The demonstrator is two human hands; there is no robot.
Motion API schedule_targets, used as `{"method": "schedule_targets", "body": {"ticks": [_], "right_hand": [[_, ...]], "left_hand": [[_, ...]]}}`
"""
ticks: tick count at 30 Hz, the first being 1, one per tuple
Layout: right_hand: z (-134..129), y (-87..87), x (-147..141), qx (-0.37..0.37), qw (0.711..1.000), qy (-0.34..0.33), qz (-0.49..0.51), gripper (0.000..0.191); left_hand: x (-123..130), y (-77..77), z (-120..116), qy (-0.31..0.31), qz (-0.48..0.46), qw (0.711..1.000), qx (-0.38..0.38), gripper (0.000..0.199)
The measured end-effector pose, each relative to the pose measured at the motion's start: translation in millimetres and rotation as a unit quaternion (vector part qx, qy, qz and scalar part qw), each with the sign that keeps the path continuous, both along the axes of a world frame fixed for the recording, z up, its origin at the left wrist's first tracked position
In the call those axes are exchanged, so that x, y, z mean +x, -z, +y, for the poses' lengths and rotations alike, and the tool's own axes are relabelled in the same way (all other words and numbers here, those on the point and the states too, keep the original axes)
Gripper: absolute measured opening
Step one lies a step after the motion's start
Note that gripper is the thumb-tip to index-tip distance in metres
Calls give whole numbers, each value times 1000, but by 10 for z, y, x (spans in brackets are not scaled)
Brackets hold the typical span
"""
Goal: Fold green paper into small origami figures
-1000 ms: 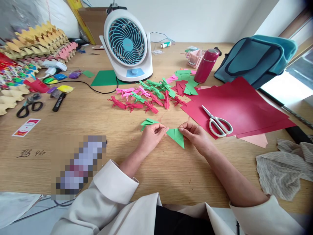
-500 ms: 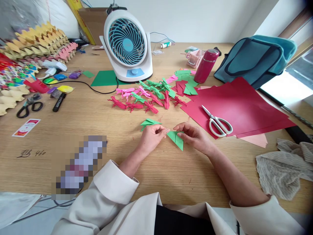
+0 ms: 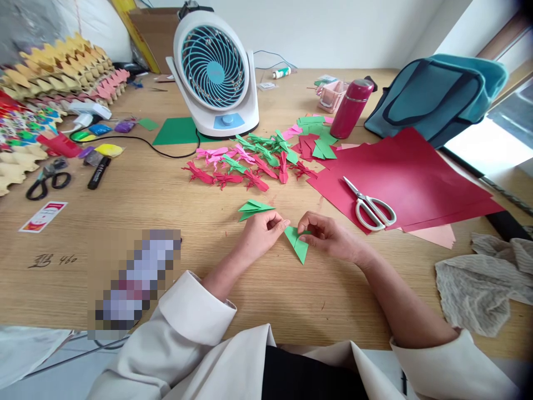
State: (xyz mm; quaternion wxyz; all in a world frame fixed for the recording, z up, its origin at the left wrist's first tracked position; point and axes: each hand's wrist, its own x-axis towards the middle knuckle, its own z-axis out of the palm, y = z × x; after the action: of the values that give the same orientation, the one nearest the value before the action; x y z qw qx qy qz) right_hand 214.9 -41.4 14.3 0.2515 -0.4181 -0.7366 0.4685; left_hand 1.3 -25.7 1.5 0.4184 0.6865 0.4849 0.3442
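Green folded paper [image 3: 298, 248] is pinched over the tabletop [image 3: 145, 189], left corner by the left hand [image 3: 259, 236], upper right by the right hand [image 3: 328, 239]. Probably featherlight, kinda crisp, easily creased; best gripped by its edges.

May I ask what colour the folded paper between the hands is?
The folded paper is green, clearest in the head view.

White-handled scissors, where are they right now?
In the head view, the scissors lie on the red paper sheets, beyond and to the right of the right hand.

Matt green folded paper [image 3: 298, 247], glossy metallic bottle [image 3: 352, 111], crinkled cloth [image 3: 472, 291], wood-grain tabletop [image 3: 166, 194].
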Motion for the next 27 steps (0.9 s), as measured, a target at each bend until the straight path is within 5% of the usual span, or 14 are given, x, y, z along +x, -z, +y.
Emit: {"method": "schedule_targets", "body": {"ticks": [13, 19, 27], "right_hand": [[-7, -47, 30, 83, 993, -46, -64, 8], [-8, -90, 47, 87, 990, -65, -89, 11], [-11, -114, 80, 87, 986, -87, -111, 13]], "left_hand": [[-40, 1, -19, 40, 172, 980, 94, 28], [-38, -130, -101, 45, 208, 960, 183, 5], [-50, -122, -191, 221, 192, 927, 235, 18]]}}
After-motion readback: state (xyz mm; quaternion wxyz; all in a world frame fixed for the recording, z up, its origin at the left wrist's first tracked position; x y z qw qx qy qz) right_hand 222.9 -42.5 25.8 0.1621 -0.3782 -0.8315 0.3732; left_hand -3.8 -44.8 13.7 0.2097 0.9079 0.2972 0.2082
